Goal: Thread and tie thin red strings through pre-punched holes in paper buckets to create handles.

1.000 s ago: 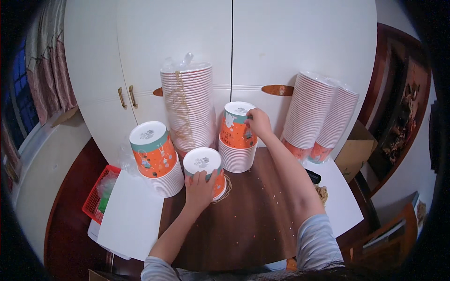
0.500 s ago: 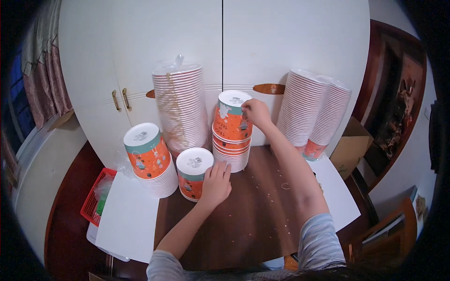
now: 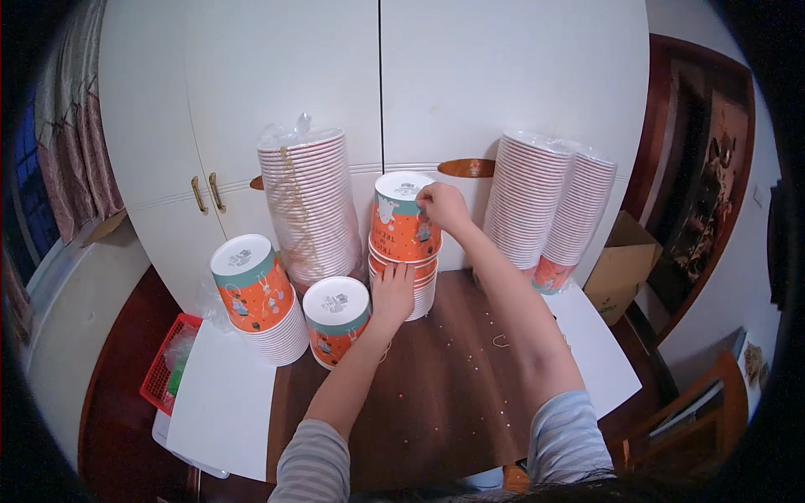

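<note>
Right hand (image 3: 446, 207) pinches the top bucket (image 3: 402, 235), can't tell if left hand (image 3: 393, 295) grips, so lopsided pulling might topple the stack (image 3: 426, 295).

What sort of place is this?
Most likely a room in a home: a white cupboard with metal handles stands behind the table, and a curtain hangs at the window.

From the wearer's head, the fisheye camera is looking forward and down over the nearby table (image 3: 444, 386), facing the white cabinet (image 3: 436, 84). Darkness toward the corners is probably obscuring detail.
</note>
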Available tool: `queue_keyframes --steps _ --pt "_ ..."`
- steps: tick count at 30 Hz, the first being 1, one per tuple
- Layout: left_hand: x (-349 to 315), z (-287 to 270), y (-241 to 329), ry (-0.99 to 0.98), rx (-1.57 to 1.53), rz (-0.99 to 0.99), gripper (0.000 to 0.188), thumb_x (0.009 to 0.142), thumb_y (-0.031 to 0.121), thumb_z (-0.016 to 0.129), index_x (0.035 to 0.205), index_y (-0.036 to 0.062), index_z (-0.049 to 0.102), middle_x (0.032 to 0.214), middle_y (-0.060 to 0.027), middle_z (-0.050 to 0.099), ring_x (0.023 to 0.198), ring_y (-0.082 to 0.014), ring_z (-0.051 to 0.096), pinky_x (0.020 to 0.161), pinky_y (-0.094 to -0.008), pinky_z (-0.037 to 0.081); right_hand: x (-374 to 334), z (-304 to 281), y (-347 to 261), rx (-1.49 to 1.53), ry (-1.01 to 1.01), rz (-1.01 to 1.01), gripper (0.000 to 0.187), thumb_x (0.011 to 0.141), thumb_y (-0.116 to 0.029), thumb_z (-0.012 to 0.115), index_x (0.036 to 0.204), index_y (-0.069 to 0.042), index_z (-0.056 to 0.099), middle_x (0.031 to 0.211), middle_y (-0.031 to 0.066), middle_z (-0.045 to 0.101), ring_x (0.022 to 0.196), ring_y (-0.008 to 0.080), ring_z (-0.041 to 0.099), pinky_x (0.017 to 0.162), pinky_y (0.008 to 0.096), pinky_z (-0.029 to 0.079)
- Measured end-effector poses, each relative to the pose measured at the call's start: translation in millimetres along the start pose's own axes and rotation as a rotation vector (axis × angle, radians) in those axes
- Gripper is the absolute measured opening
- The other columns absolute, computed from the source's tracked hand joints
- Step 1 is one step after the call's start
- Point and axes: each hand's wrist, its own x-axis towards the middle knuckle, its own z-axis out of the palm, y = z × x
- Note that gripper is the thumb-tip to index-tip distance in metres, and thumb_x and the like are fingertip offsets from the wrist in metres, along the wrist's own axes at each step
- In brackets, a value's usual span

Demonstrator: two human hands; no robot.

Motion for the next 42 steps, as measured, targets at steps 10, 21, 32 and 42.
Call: queue_keyframes --steps 10,21,32,42 --pt "-1 6 1 -0.101 -0.002 -0.021 0.044 0.060 0.011 0.057 0.102 0.0040 0.050 0.101 -0.0113 0.050 0.100 -0.0266 0.047 0.081 -0.0379 0.038 34 -67 12 0.224 0.319 0.109 0.018 0.073 -0.016 0.059 0.084 -0.004 0.065 0.078 0.0138 0.063 0.071 0.0235 0.062 0.065 0.0313 0.048" --pt "-41 -52 18 0.034 -0.915 -0.254 0.038 0.084 0.021 0.050 0.114 -0.0014 0.044 0.100 -0.0162 0.054 0.091 -0.0311 0.053 0.078 -0.0354 0.044 -162 -90 102 1.421 -0.028 0.546 0.021 0.081 -0.027 0.059 0.092 -0.009 0.056 0.081 -0.0026 0.056 0.073 0.0063 0.052 0.061 0.0207 0.043" --pt "-109 -65 31 -0.626 -1.166 -0.663 0.028 0.085 0.017 0.046 0.105 -0.0028 0.052 0.076 -0.0111 0.062 0.066 -0.0181 0.061 0.053 -0.0281 0.048 -257 17 103 1.490 0.063 0.777 0.023 0.087 -0.015 0.050 0.106 -0.004 0.053 0.094 0.0045 0.059 0.083 0.0133 0.057 0.074 0.0251 0.047" --pt "-158 -19 37 -0.219 -1.057 -0.665 0.026 0.086 0.013 0.044 0.103 -0.0046 0.051 0.093 -0.0162 0.059 0.086 -0.0236 0.057 0.077 -0.0328 0.043 -291 38 108 1.114 0.268 0.873 0.014 0.087 -0.012 0.050 0.098 -0.005 0.056 0.091 0.0008 0.057 0.078 0.0091 0.053 0.068 0.0207 0.042"
